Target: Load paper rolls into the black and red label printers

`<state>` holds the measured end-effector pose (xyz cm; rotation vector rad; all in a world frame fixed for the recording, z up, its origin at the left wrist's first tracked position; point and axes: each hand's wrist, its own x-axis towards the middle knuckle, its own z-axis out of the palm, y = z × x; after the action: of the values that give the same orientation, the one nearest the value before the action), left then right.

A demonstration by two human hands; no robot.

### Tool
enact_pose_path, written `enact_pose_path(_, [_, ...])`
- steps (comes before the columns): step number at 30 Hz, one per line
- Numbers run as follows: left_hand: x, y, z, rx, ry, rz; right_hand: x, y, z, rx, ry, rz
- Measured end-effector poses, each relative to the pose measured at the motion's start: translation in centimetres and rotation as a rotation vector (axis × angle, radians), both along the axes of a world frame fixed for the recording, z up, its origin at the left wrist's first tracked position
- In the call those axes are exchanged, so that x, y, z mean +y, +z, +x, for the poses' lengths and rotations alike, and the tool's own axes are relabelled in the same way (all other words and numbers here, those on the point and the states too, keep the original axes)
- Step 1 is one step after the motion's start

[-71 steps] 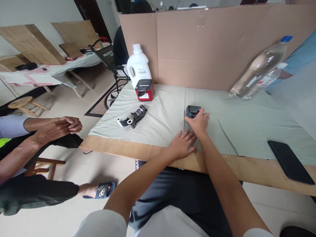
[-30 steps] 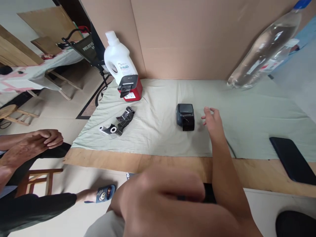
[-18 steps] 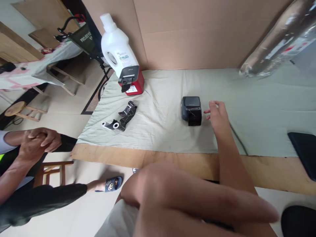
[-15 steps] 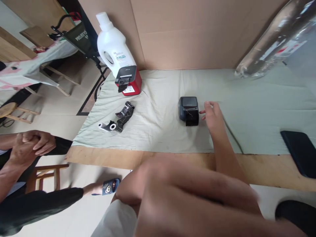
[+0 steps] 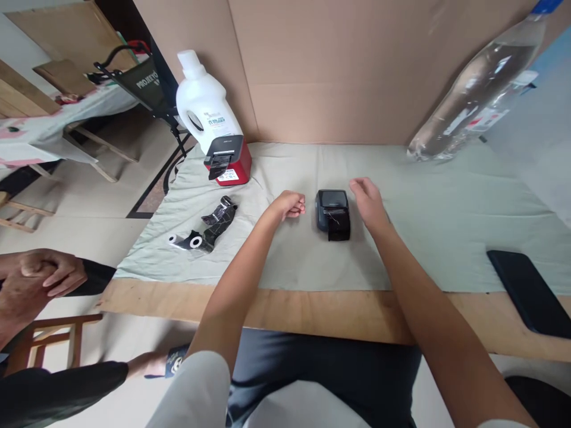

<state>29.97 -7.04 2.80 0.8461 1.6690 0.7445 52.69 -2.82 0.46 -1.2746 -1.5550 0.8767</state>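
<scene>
A small dark printer (image 5: 332, 205) stands on the pale green cloth, a black strip hanging from its front. On its left, a short gap away, is my left hand (image 5: 291, 205), fingers curled in, with nothing visible in them. Close to the printer's right side my right hand (image 5: 366, 199) is raised with its fingers loosely bent and apart, holding nothing. A red and black printer (image 5: 238, 163) with a dark strip sits at the back left. Black ribbon (image 5: 218, 229) with white-ended rolls lies crumpled in front of it.
Behind the red printer stands a white jug (image 5: 209, 107). A large clear bottle (image 5: 477, 89) leans at the back right against cardboard (image 5: 357, 59). A black phone (image 5: 529, 291) lies near the right front edge. A person's clasped hands (image 5: 44, 273) are at the left.
My left arm, blurred low over my lap before, now reaches over the cloth to the printer's left. My right hand stays at its right side, slightly higher relative to it. The view has shifted.
</scene>
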Motion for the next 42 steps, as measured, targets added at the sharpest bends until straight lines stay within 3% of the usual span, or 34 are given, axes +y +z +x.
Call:
enact_pose_path(6, [1.8, -0.2, 1.1, -0.042, -0.079, -0.03, 1.0, -3.7, -1.2, 0.172, 0.05, -0.045])
enact_pose_path(9, [1.9, -0.9, 0.9, -0.09, -0.136, -0.038, 0.7, -4.4, -1.2, 0.146, 0.078, -0.04])
enact_pose_path(17, [2.1, -1.6, 0.5, -0.14, -0.186, -0.024, 0.5, -4.2, -1.2, 0.084, 0.073, -0.01])
enact_pose_path(28, [1.2, -0.5, 1.9, -0.079, -0.14, 0.0, 0.4, -4.2, -1.2, 0.099, 0.048, -0.033])
enact_pose_path(35, [1.3, -0.7, 1.9, -0.067, -0.125, 0.002, 0.2, -3.7, -1.2, 0.007, 0.057, 0.004])
enact_pose_path(42, [0.8, -1.0, 1.4, -0.066, -0.131, 0.009, 0.5, -4.3, -1.3, 0.082, 0.034, -0.011])
